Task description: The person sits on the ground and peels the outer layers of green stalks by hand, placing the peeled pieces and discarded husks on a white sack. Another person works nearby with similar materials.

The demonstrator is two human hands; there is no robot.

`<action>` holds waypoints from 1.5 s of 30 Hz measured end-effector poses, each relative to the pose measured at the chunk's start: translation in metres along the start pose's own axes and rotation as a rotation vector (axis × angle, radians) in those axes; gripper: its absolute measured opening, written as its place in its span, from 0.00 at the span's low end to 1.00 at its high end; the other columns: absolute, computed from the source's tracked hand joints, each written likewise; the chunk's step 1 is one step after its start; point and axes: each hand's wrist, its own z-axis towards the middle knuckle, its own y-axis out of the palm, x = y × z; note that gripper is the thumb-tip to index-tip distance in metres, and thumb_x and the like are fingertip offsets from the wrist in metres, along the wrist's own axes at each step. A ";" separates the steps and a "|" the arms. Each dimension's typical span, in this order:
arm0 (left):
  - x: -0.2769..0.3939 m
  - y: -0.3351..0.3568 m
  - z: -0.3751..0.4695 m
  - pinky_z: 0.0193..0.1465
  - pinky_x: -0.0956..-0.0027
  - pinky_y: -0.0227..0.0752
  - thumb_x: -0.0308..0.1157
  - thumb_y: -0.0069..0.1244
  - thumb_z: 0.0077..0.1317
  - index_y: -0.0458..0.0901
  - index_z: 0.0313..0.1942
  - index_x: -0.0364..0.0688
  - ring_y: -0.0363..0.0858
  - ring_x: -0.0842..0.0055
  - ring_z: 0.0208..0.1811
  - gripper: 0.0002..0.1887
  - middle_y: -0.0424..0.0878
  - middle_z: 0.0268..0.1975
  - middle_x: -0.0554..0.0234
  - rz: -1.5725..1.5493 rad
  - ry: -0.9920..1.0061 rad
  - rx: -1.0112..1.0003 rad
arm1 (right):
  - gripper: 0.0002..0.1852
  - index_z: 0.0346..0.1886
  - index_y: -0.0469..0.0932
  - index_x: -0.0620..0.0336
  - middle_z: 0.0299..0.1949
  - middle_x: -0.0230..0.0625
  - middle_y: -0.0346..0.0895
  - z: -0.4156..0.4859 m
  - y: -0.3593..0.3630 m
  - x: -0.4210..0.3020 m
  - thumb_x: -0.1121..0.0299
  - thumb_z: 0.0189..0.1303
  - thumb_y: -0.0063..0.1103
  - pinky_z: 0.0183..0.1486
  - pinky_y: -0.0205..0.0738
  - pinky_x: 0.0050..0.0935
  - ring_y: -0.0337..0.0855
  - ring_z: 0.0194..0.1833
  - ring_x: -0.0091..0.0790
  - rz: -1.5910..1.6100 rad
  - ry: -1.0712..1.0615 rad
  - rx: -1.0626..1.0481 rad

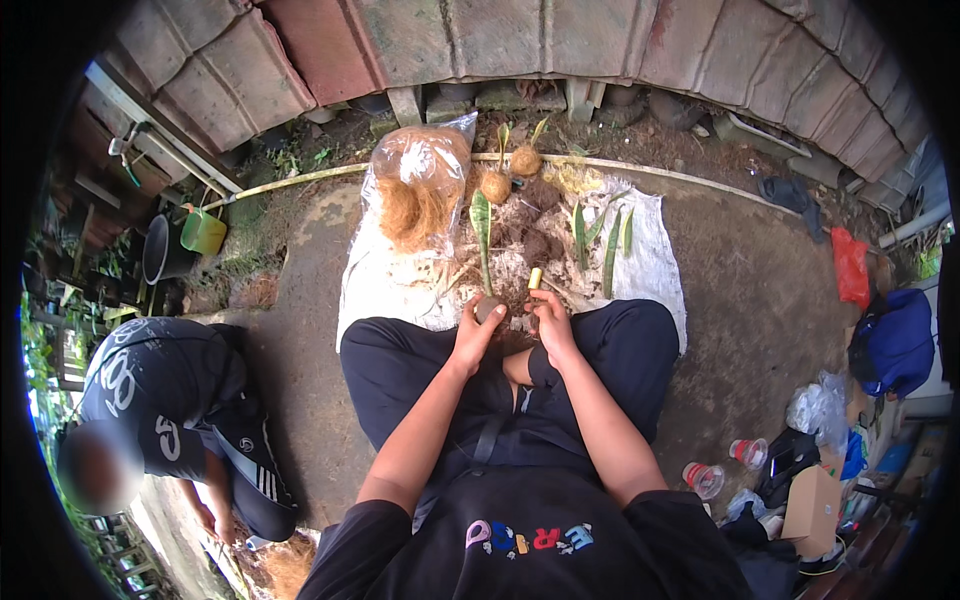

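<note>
My left hand point(472, 334) grips a dark round root ball point(489, 310) just in front of my crossed legs. From the ball rises an upright, yellow-edged snake plant leaf point(481, 217). Beside it on the right, my right hand point(553, 324) has its fingers curled. A small yellow cylinder point(535, 278) is at its fingertips; whether they hold it is unclear. Beyond my hands, dark clumps of soil or fibre point(536, 247) lie on a white woven sack point(652, 247). Several loose snake plant leaves point(611, 255) rest on its right side.
A clear plastic bag of coconut fibre point(416, 187) lies at the sack's left. Two fibre-wrapped plant balls point(495, 186) sit at the back, near a long pole point(637, 168). Another person point(172, 405) bends at the left. Plastic cups point(703, 480) and a cardboard box point(806, 512) are at the right.
</note>
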 end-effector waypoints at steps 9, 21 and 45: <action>-0.003 -0.012 0.012 0.42 0.68 0.71 0.60 0.47 0.71 0.68 0.58 0.41 0.80 0.74 0.41 0.31 0.79 0.47 0.60 -0.258 -0.201 -0.068 | 0.16 0.57 0.75 0.56 0.35 0.27 0.75 -0.010 0.007 -0.012 0.73 0.67 0.59 0.39 0.70 0.22 0.74 0.36 0.18 -0.121 -0.198 -0.066; -0.010 -0.014 0.013 0.48 0.65 0.67 0.67 0.29 0.73 0.69 0.63 0.47 0.74 0.75 0.52 0.36 0.76 0.58 0.63 -0.332 -0.299 -0.226 | 0.20 0.57 0.76 0.52 0.47 0.44 0.75 -0.040 0.053 -0.027 0.67 0.61 0.65 0.53 0.75 0.41 0.79 0.52 0.49 -0.762 -0.669 0.041; -0.021 -0.006 0.007 0.51 0.64 0.72 0.58 0.38 0.75 0.65 0.64 0.38 0.77 0.72 0.50 0.32 0.77 0.51 0.57 -0.011 -0.002 -0.024 | 0.22 0.59 0.74 0.53 0.48 0.46 0.83 -0.040 0.019 -0.016 0.61 0.64 0.66 0.45 0.77 0.36 0.86 0.48 0.40 -0.674 -0.477 -0.119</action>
